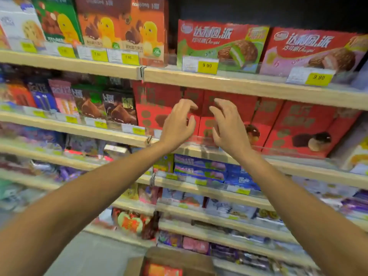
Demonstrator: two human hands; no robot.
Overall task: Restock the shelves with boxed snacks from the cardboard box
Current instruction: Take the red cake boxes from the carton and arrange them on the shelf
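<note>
Nearest the viewer, at the bottom edge, an open cardboard box (175,257) stands on the grey floor (99,255) at the foot of the shelving. An orange-red pack (161,270) shows inside it.

Two bare forearms rise from the lower corners and converge at mid-frame. The left hand (179,124) and right hand (229,126) are raised side by side, close together but not touching each other. The grip of each hand is apart, with the fingers spread and curved and clamped on nothing. Motion blur makes it uncertain whether any fingertip touches the carton behind.

Directly behind the hands, a row of red snack boxes (310,124) stands upright on the second shelf (288,163) behind a clear front rail. They run from just left of the left hand to the right side of the frame. To their left on the same level stand smaller dark, green and pink cartons (119,108).

Farther back and higher, the top shelf (239,84) carries a red-and-green pie box (219,42) and a red-and-pink pie box (310,50). Each has a yellow price tag (207,65) marked 9.90 in front of it. At upper left are orange and green cartons (123,26) printed with a yellow figure.
</note>
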